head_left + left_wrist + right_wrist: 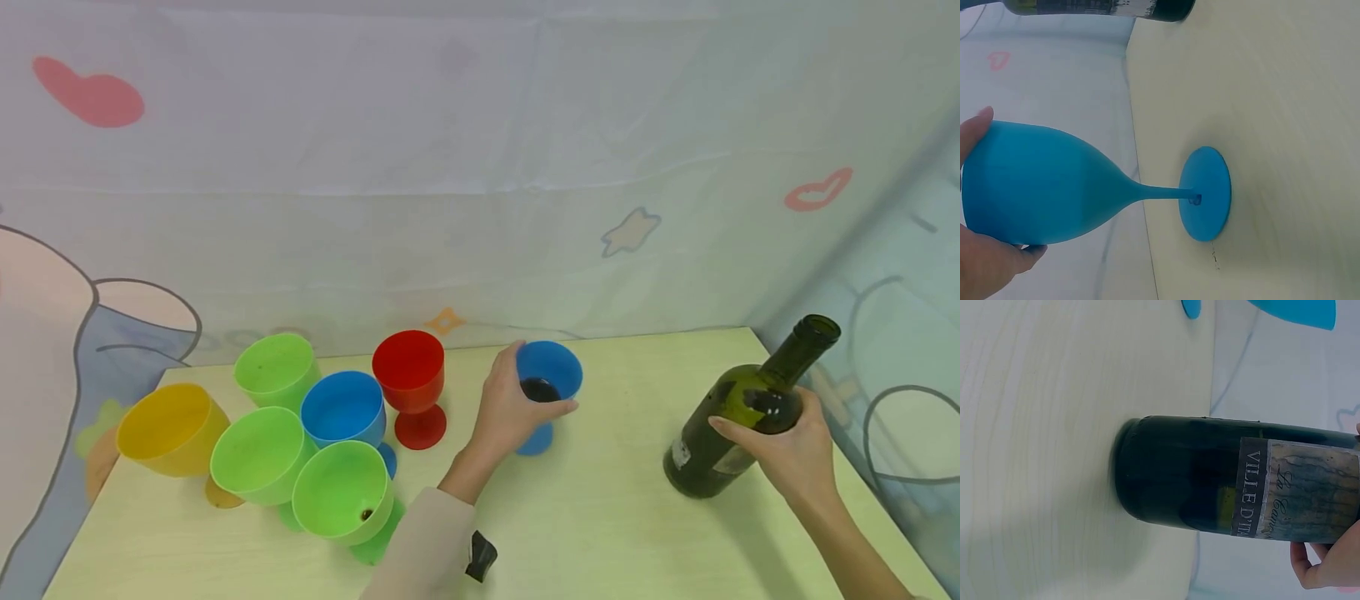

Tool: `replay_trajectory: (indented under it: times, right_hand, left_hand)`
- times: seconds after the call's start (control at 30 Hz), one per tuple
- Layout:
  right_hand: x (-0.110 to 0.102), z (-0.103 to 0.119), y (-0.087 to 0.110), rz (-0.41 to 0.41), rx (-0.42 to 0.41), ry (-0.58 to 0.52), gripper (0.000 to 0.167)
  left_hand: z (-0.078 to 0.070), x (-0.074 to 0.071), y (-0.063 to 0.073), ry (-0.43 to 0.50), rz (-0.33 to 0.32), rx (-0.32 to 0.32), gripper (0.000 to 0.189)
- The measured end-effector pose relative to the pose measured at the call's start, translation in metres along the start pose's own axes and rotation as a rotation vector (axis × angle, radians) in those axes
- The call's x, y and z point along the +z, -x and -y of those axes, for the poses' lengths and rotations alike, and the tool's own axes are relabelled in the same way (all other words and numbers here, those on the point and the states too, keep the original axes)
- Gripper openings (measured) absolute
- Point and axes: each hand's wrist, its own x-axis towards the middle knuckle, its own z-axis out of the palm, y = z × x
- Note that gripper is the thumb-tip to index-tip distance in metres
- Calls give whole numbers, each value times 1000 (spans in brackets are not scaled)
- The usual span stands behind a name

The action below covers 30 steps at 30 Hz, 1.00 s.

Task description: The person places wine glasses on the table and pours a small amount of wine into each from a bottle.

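Observation:
My left hand [510, 406] grips a blue plastic goblet [551, 362] by its bowl, thumb and fingers on opposite sides near the rim. Dark liquid shows inside the bowl. In the left wrist view the goblet's round foot [1207, 194] is at the tabletop, its stem upright from the table. On the right, my right hand [798, 450] holds a dark green wine bottle [712, 425] around its upper body. The bottle is uncorked, its neck leaning toward the right in the head view. A torn, stained label [1310, 490] faces the right wrist camera.
Left of my left arm stand several goblets: a red one [408, 371], another blue one [342, 408], a yellow one [172, 429] and several green ones, including one [341, 492] with a dark drop inside. A printed cloth [480, 167] hangs behind the pale table [600, 533].

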Motion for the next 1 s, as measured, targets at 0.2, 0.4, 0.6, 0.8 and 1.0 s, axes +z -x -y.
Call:
replay_trajectory:
  times: [0.2,0.4,0.6,0.8,1.0]
  right_hand:
    - [-1,0,1,12,-8,4,87]
    - [-3,-1,3,16,2,7,86]
    - [-2,-1,3,12,2,1,86]
    - [-3,-3,4,16,-5,0,85]
    - [-3,-3,6,11,-9,1,85]
  left_hand:
    - [-1,8,-9,22,-9,-1,90]
    - [-4,13,-16,30,-12,-6,93]
    - [-4,18,-19,19,10,11,93]
    - [-6,19,-21,11,36,11,95]
    - [-7,18,-23,-5,63,6,100]
